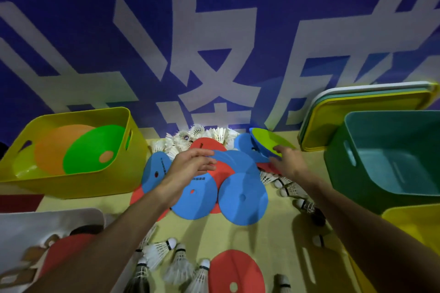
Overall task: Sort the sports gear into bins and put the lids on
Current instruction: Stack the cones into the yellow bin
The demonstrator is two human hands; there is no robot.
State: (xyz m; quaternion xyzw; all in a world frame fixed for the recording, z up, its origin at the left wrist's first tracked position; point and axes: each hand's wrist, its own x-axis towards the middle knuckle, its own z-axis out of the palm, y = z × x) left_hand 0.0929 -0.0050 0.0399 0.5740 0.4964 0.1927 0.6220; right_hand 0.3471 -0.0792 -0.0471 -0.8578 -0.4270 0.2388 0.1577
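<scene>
A heap of blue and red disc cones (242,197) lies in the middle of the table. My left hand (190,166) pinches the edge of a blue disc cone (234,158) on top of the heap. My right hand (287,162) grips a small stack of cones, lime-green on top of blue (264,143), at the heap's far right. A yellow bin (78,183) at the left holds an orange, a green and a yellow cone. An empty green bin (352,173) stands at the right. White shuttlecocks (202,135) pile up behind the heap.
Stacked lids (362,100) lean behind the green bin. More shuttlecocks (176,261) and a red cone (235,273) lie near the front edge. A white bin (28,221) with red paddles sits front left, another yellow bin (414,221) front right. A blue banner wall stands behind.
</scene>
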